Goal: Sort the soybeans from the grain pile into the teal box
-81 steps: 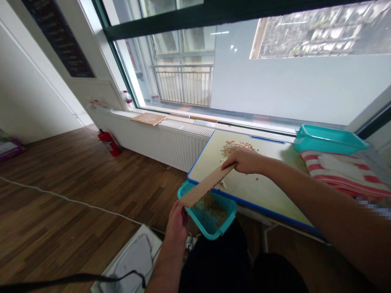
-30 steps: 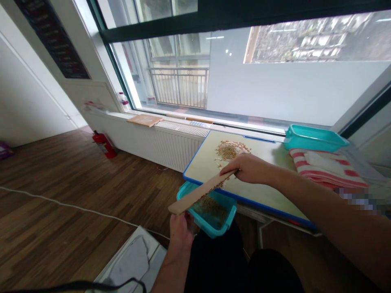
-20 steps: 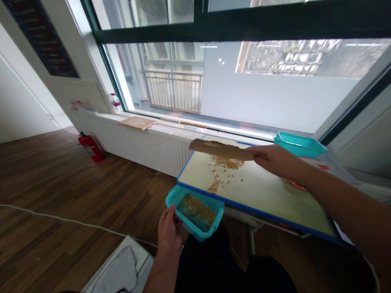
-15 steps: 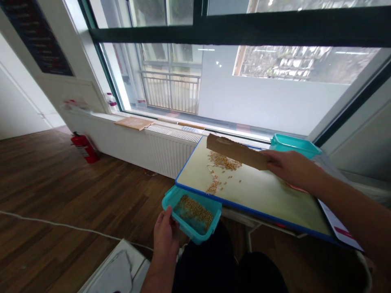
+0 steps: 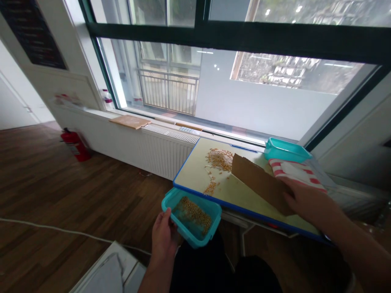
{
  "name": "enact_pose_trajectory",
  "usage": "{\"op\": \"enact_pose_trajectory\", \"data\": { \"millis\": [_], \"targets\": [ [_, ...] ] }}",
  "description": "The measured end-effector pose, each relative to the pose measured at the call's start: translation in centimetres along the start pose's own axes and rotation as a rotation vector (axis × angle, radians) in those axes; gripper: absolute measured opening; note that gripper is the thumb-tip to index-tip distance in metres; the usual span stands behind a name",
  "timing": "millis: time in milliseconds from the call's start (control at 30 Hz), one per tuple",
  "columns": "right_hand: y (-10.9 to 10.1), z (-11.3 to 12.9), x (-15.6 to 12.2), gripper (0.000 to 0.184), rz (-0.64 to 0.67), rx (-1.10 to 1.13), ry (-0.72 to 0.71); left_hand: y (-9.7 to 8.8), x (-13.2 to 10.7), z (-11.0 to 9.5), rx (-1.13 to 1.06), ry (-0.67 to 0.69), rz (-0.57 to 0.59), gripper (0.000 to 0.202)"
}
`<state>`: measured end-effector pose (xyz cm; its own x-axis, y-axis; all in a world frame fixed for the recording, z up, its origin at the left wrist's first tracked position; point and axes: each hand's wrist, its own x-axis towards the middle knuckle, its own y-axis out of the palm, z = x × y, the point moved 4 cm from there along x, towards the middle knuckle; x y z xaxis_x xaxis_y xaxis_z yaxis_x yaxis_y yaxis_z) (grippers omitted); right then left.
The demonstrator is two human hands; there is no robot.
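1 tub (image 5: 215,213) w/ grains (image 5: 194,211) pinched in L grip (image 5: 163,232), R grip (image 5: 305,200) clasping cardbd (image 5: 259,183).

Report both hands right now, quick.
Left hand: closed on the rim of the teal bin that has kernels in it.
Right hand: closed on one end of the cardboard strip.
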<state>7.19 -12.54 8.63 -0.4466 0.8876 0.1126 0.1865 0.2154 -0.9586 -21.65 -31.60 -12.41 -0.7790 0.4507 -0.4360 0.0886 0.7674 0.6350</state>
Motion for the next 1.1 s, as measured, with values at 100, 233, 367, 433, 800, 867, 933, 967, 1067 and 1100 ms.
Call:
{"op": "enact_pose_trajectory", "data": {
  "millis": [100, 233, 367, 433, 800, 867, 933, 967, 1067, 1100],
  "targets": [
    [-0.3, 0.8, 0.0, 0.047, 0.040, 0.009, -0.019, 0.0, -0.1, 0.5, -0.013, 0.010, 0.003, 0.026],
    [-0.7, 1.8, -0.1, 0.045, 0.051, 0.005, -0.035, 0.0, -1.0, 0.8, -0.029, -0.005, -0.005, 0.027],
    [-0.8, 3.0, -0.6, 0.045, 0.049, -0.008, -0.056, 0.0, -1.5, 0.9, -0.028, -0.020, -0.009, 0.028],
    [-0.8, 3.6, -0.9, 0.046, 0.055, -0.021, -0.051, -0.1, -1.5, 1.1, -0.017, -0.019, -0.007, 0.028],
    [-2.3, 7.9, -2.6, 0.044, 0.102, -0.048, -0.058, -0.3, -2.0, 0.4, -0.026, -0.007, -0.031, 0.030],
    [-2.7, 8.5, -2.7, 0.042, 0.093, -0.048, -0.059, -0.2, -1.8, 0.3, -0.030, -0.004, -0.038, 0.029],
    [-3.0, 8.8, -2.7, 0.041, 0.094, -0.048, -0.047, -0.1, -1.7, 0.3, -0.038, -0.005, -0.042, 0.029],
    [-3.0, 9.0, -2.7, 0.040, 0.099, -0.048, -0.040, -0.1, -1.7, 0.3, -0.042, -0.006, -0.041, 0.029],
    [-3.0, 9.4, -2.7, 0.037, 0.120, -0.046, -0.022, 0.1, -1.7, 0.3, -0.046, -0.008, -0.024, 0.031],
    [-3.0, 9.6, -2.8, 0.037, 0.120, -0.046, -0.025, 0.1, -1.7, 0.3, -0.047, -0.006, -0.018, 0.031]
  ]
}}
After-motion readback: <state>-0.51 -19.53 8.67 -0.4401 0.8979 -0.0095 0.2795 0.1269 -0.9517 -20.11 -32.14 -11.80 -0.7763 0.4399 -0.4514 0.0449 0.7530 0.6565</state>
